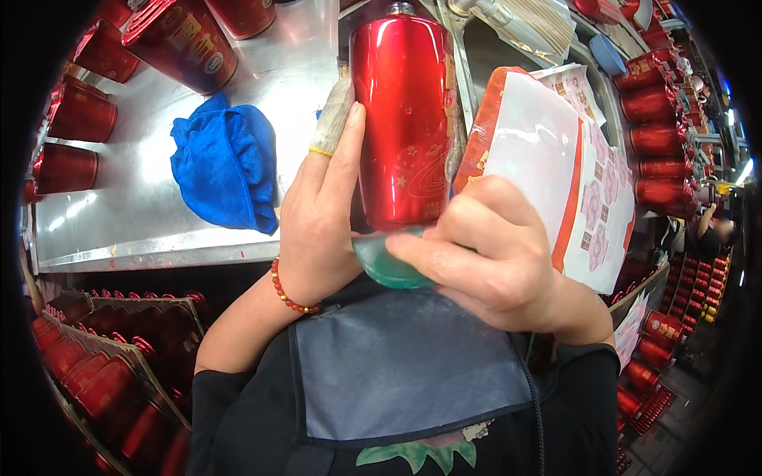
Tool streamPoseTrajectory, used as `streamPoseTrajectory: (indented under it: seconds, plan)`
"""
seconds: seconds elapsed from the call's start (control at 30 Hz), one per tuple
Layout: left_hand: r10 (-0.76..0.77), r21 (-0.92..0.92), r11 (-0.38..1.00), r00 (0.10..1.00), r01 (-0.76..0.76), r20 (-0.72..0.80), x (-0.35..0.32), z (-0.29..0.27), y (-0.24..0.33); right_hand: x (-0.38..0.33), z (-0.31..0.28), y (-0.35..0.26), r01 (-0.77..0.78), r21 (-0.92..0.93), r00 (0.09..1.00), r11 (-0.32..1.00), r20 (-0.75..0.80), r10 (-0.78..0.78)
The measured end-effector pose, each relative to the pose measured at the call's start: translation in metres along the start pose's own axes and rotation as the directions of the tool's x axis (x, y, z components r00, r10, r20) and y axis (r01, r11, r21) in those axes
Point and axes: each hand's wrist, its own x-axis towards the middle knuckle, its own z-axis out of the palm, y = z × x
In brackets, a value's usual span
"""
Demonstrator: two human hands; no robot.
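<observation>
Left hand (317,198), fingers near-straight, braces red bottle (403,119); right hand (492,246), curled, pinches green scraper (382,266) between hands; likely smoothing, next needs even pressure.

1. The left hand (319,194) is left of the bottle (403,119).
2. The right hand (498,252) and scraper (389,268) are at its near end.
3. Farther left, a cloth (225,168) lies on a table (131,226), containers (186,47) behind it.
4. Sheets (530,147) lie right of the bottle.

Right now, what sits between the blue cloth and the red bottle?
A strip of metal tabletop, then the left hand with its pale finger cover, against the red bottle; the head view shows it.
</observation>
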Motion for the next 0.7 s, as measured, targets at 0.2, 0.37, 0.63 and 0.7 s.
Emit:
streamPoseTrajectory:
  seconds: [0.2, 0.37, 0.63, 0.7]
  plan:
    - [-0.083, -0.209, 0.971, 0.987, 0.112, 0.138, -0.007, -0.005, -0.007, 0.031, -0.022, 0.071, -0.383, 0.308, 0.894, 0.871, -0.116, 0.434]
    - [-0.068, -0.224, 0.967, 0.969, 0.122, 0.236, -0.009, -0.006, -0.017, 0.052, -0.029, 0.071, -0.152, 0.013, 0.97, 0.988, -0.19, 0.152]
    - [-0.102, -0.113, 0.981, 0.92, 0.156, 0.379, -0.003, -0.024, -0.016, 0.081, -0.031, 0.089, -0.093, 0.122, 0.994, 0.988, -0.037, 0.098]
    - [-0.064, -0.041, 0.996, 0.94, 0.082, 0.334, -0.001, -0.042, -0.016, 0.082, -0.032, 0.092, -0.262, 0.254, 0.962, 0.931, -0.015, 0.274]
